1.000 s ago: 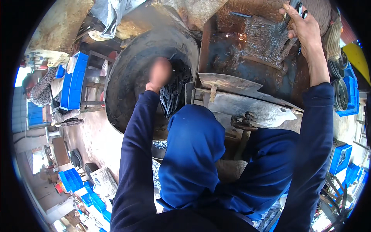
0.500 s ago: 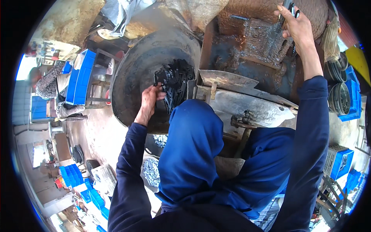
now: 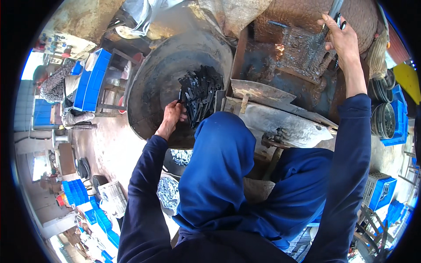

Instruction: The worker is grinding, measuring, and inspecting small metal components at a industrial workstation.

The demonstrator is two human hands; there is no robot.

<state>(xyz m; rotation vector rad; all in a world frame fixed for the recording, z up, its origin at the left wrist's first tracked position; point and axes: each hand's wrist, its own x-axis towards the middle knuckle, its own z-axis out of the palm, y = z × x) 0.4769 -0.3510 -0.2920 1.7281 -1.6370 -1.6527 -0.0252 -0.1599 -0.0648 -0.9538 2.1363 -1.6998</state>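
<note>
My left hand is over the near left side of a heap of flat black strips inside a large dark round tub. Its thumb and fingers are pinched on a thin dark strip that sticks up from the fingertips. My right hand is raised at the far right, above a wet, mud-coated metal trough. Its fingers are closed around small dark pieces, beside a grey bar. The exact shape of those pieces is hard to make out.
The tub's wall stands left of my knee. A bent metal sheet edges the trough. Below the tub, a container of silvery pieces stands by my leg. Blue crates are at left; round metal tins are at right.
My left hand has shifted slightly down, with a dark strip now showing upright at its fingertips. The right hand has moved slightly right and down, and the view has shifted a little.
</note>
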